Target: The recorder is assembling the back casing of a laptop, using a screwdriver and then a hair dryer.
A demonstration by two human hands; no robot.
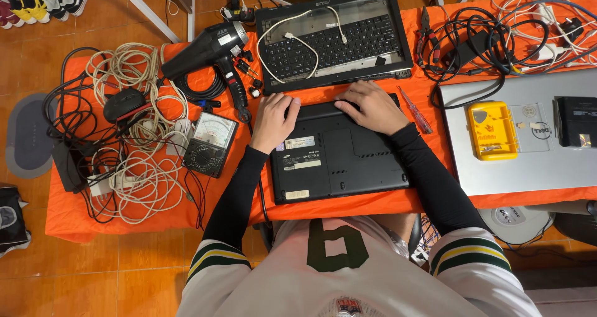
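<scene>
A black laptop (339, 158) lies upside down on the orange table (155, 214), its underside with white stickers facing up. My left hand (273, 121) rests on its far left corner, fingers curled over the edge. My right hand (372, 107) presses on its far edge near the middle-right. Both hands grip the laptop's back edge. Just beyond it sits a dismantled laptop keyboard frame (336, 40) with a white cable (292, 34) draped across it.
A black hot-air gun (208, 49), an analogue multimeter (210, 144), a mouse (123, 102) and tangled cables (134, 161) lie left. A red screwdriver (415, 110), a silver laptop (516, 161), a yellow box (492, 130) and black cables (479, 40) lie right.
</scene>
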